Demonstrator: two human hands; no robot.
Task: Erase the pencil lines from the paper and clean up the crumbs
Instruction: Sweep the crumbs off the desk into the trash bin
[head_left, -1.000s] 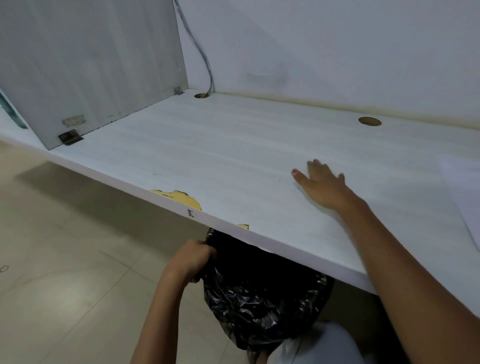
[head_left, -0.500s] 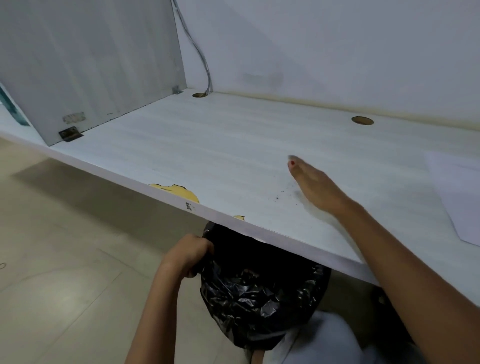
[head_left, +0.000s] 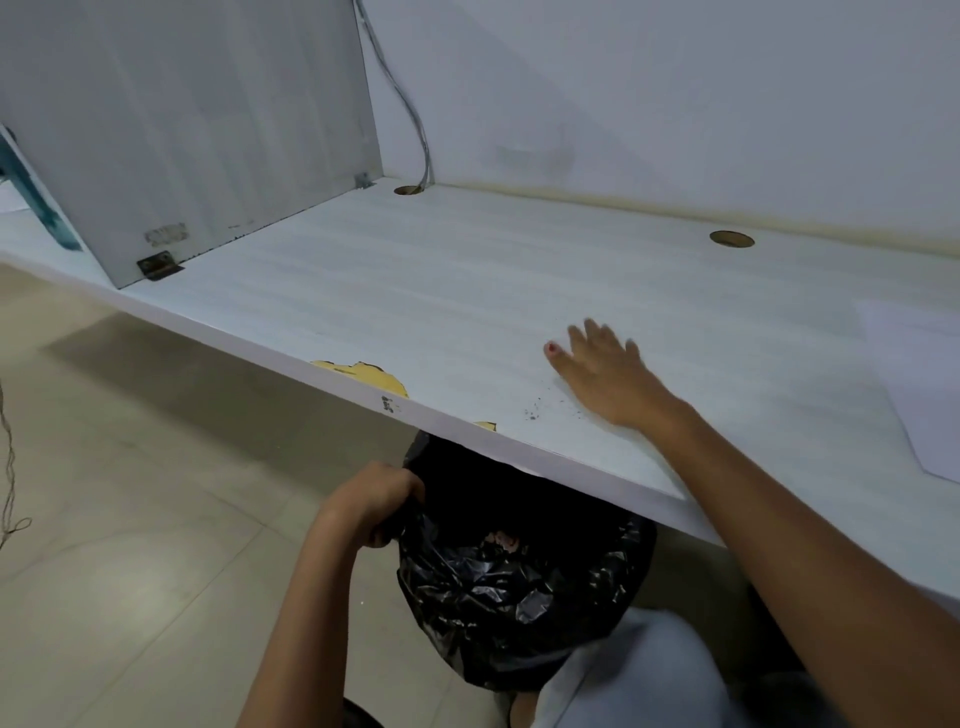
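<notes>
Dark eraser crumbs (head_left: 532, 412) lie in a small scatter on the white desk (head_left: 415, 291), close to its front edge. My right hand (head_left: 605, 376) rests flat on the desk just right of them, fingers straight and spread. Below the edge, my left hand (head_left: 371, 501) grips the rim of a black bin bag (head_left: 514, 577) that sits under the desk edge beneath the crumbs. The white paper (head_left: 919, 379) lies at the far right of the desk, partly cut off by the frame.
A grey side panel (head_left: 182, 119) closes the desk on the left, with a metal bracket (head_left: 158, 265) at its foot. Two cable holes (head_left: 731, 238) sit along the back wall. The front edge is chipped (head_left: 363, 374). Tiled floor lies to the left.
My right hand swept left toward the desk edge and now sits flat with fingers spread; crumbs show near the edge. My left hand keeps holding the bag.
</notes>
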